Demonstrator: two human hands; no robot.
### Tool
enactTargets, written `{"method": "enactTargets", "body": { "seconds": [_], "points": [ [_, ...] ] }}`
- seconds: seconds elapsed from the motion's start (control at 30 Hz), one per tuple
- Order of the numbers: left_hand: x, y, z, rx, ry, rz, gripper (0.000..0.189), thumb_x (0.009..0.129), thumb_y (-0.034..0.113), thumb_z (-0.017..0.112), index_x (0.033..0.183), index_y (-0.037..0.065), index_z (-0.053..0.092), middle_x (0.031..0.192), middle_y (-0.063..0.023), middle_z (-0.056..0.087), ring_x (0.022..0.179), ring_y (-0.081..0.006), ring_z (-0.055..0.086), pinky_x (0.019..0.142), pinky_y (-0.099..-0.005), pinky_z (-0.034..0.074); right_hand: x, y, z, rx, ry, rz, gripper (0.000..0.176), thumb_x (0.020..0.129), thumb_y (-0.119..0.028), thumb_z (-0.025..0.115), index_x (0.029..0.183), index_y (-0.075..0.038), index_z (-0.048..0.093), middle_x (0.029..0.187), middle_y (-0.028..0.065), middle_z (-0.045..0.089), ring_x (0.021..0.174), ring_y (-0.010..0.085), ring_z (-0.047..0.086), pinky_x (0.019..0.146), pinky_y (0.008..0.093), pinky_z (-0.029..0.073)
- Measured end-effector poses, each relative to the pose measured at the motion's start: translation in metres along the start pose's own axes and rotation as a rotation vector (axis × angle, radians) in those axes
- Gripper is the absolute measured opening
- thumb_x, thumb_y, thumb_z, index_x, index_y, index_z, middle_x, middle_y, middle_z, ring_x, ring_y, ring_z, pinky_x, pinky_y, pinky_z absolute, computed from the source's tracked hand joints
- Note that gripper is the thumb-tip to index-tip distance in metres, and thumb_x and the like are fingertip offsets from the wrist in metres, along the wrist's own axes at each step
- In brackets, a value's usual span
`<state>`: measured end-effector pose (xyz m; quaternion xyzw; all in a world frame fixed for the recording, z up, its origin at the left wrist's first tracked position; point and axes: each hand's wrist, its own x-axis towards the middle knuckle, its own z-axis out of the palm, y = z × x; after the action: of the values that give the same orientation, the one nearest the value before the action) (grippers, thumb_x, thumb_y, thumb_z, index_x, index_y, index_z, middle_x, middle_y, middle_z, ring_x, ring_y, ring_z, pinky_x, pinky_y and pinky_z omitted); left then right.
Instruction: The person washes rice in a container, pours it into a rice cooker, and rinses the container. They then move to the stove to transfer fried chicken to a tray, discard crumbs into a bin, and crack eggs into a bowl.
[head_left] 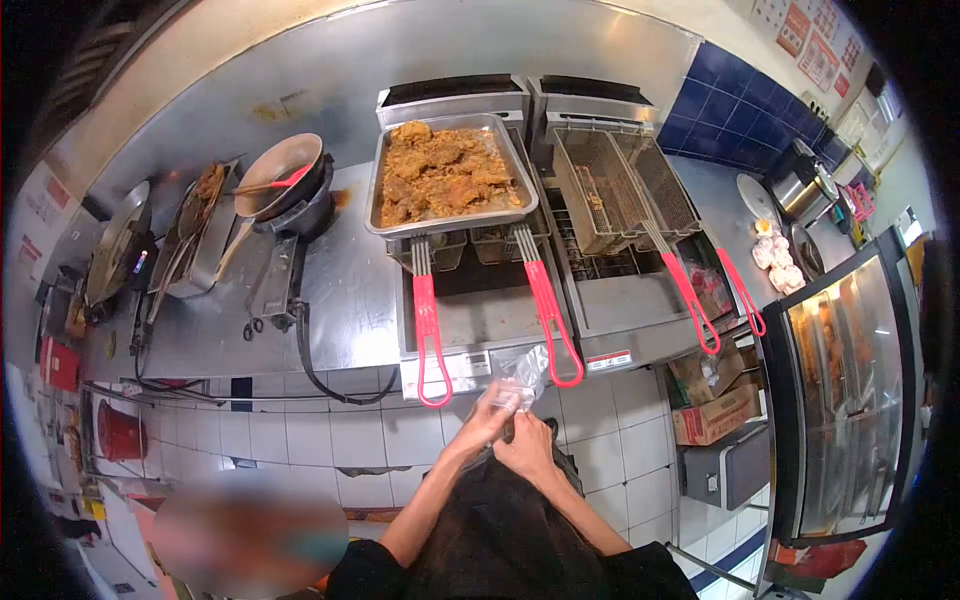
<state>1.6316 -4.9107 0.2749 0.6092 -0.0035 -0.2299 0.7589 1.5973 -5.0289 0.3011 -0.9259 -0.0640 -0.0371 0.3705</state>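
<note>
Both my hands meet low at the centre, in front of my dark apron. My left hand (487,417) pinches a crumpled clear plastic bag (523,373) that sticks up toward the fryer front. My right hand (527,446) touches the lower part of the same plastic, close against the left hand. Just above them hang the red handles (428,335) of the fryer baskets. A metal tray of fried chicken (446,172) rests across the baskets over the left fryer.
Two empty wire baskets (620,180) with red handles sit over the right fryer. A bowl with a spatula (282,172) and trays stand on the steel counter at left. A glass display cabinet (850,390) is at right, cardboard boxes (712,408) beneath the counter.
</note>
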Motion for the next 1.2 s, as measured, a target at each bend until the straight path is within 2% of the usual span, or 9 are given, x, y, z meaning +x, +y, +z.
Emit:
{"method": "enactTargets", "body": {
  "seconds": [0.1,0.23,0.33,0.4,0.53,0.73,0.83,1.03,1.2],
  "points": [
    [-0.004,0.006,0.006,-0.025,0.195,-0.132,0.033,0.095,0.033,0.054,0.111,0.005,0.054,0.094,-0.0036,0.058,0.086,-0.0115,0.051,0.073,-0.0276,0.045,0.002,0.001,0.006,-0.001,0.056,-0.030,0.024,0.069,-0.019,0.065,0.081,0.001,0.058,0.071,0.0176,0.061,0.067,0.0371,0.061,0.061,0.0463,0.048],
    [0.001,-0.009,0.005,-0.138,0.149,-0.031,0.034,0.096,0.038,0.049,0.109,0.007,0.054,0.089,-0.0032,0.057,0.079,-0.0105,0.050,0.070,-0.0270,0.044,0.011,0.008,0.014,-0.041,0.185,0.045,0.017,0.068,-0.012,0.065,0.077,0.000,0.057,0.068,0.0178,0.059,0.064,0.0372,0.060,0.058,0.0449,0.047],
    [0.001,0.000,0.011,-0.260,0.136,-0.047,0.046,0.097,0.044,0.043,0.123,0.007,0.052,0.086,-0.0010,0.056,0.077,-0.0100,0.050,0.070,-0.0269,0.045,0.008,0.002,0.007,0.044,0.147,-0.005,0.013,0.068,-0.006,0.064,0.071,0.000,0.053,0.064,0.0162,0.058,0.059,0.0366,0.058,0.056,0.0444,0.045],
    [0.000,0.015,0.012,-0.247,-0.032,-0.129,0.055,0.100,0.040,0.034,0.145,0.010,0.028,0.146,-0.0058,0.033,0.133,-0.0164,0.030,0.103,-0.0261,0.029,0.002,0.002,0.008,0.071,0.164,-0.080,0.013,0.068,-0.004,0.062,0.068,0.000,0.050,0.060,0.0161,0.054,0.055,0.0364,0.056,0.052,0.0439,0.043],
    [0.022,-0.023,-0.006,-0.238,-0.239,0.070,0.059,0.093,0.022,0.049,0.146,0.011,0.027,0.153,-0.0029,0.019,0.139,-0.0163,0.017,0.112,-0.0292,0.014,-0.005,0.000,0.012,0.195,0.190,-0.075,0.011,0.070,-0.002,0.058,0.068,-0.001,0.047,0.056,0.0185,0.047,0.048,0.0354,0.051,0.046,0.0416,0.039],
    [0.029,-0.046,0.004,0.170,0.185,0.080,0.056,0.094,0.018,0.051,0.146,0.017,0.029,0.145,-0.0074,0.036,0.122,-0.0180,0.043,0.103,-0.0293,0.033,0.003,0.002,0.011,0.263,0.298,0.141,0.010,0.072,0.005,0.054,0.075,0.000,0.046,0.071,0.0175,0.050,0.062,0.0385,0.053,0.057,0.0443,0.043],
    [0.032,-0.038,0.009,0.027,0.235,0.020,0.055,0.097,0.032,0.049,0.147,0.023,0.025,0.126,-0.0068,0.048,0.079,-0.0085,0.048,0.065,-0.0252,0.046,0.005,0.006,0.017,0.214,0.318,0.036,0.012,0.071,0.007,0.052,0.079,0.001,0.046,0.075,0.0166,0.049,0.067,0.0379,0.053,0.060,0.0441,0.043],
    [0.034,-0.039,0.012,-0.327,0.117,-0.218,0.056,0.097,0.030,0.048,0.147,0.026,0.024,0.127,-0.0041,0.045,0.078,-0.0078,0.049,0.062,-0.0237,0.045,0.004,0.016,0.026,0.307,0.254,0.166,0.013,0.070,0.006,0.054,0.082,0.000,0.050,0.071,0.0136,0.053,0.063,0.0313,0.054,0.057,0.0380,0.044],
    [0.032,-0.031,0.009,-0.329,-0.017,-0.086,0.057,0.094,0.022,0.051,0.146,0.021,0.028,0.136,-0.0034,0.038,0.083,-0.0082,0.051,0.067,-0.0234,0.047,0.000,0.012,0.018,0.294,0.287,0.110,0.007,0.075,0.005,0.053,0.080,0.000,0.052,0.067,0.0125,0.053,0.058,0.0190,0.054,0.055,0.0317,0.042]
  ]
}}
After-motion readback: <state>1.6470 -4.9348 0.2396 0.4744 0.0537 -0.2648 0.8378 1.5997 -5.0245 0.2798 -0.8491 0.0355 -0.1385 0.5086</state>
